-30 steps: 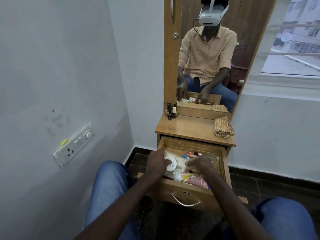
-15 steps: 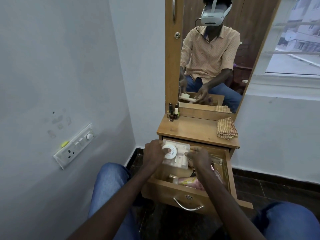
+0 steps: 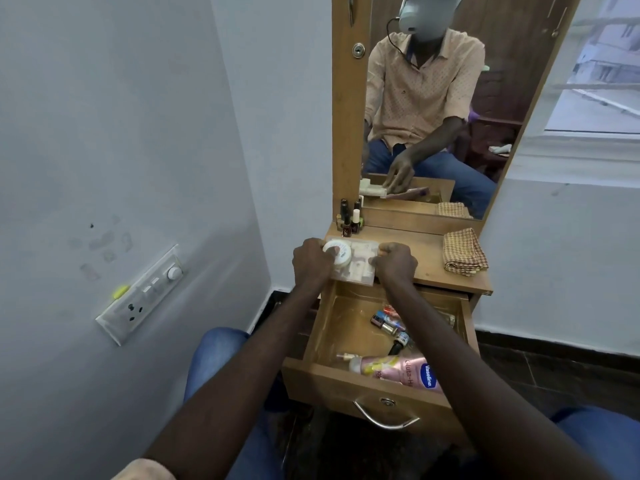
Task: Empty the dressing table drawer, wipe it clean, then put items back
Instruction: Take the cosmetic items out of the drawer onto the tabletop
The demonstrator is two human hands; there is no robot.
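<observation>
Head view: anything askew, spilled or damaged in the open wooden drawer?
Nothing spilled or damaged shows. The pink Vaseline lotion bottle lies on its side at the front of the wooden drawer, and small bottles lie scattered behind it.

Short-sleeved peach dotted shirt point(image 3: 422, 98), blue jeans point(image 3: 214, 355) at 6 o'clock, grey headset point(image 3: 429, 12) with thin black cable point(image 3: 393, 38) at 12 o'clock
</observation>
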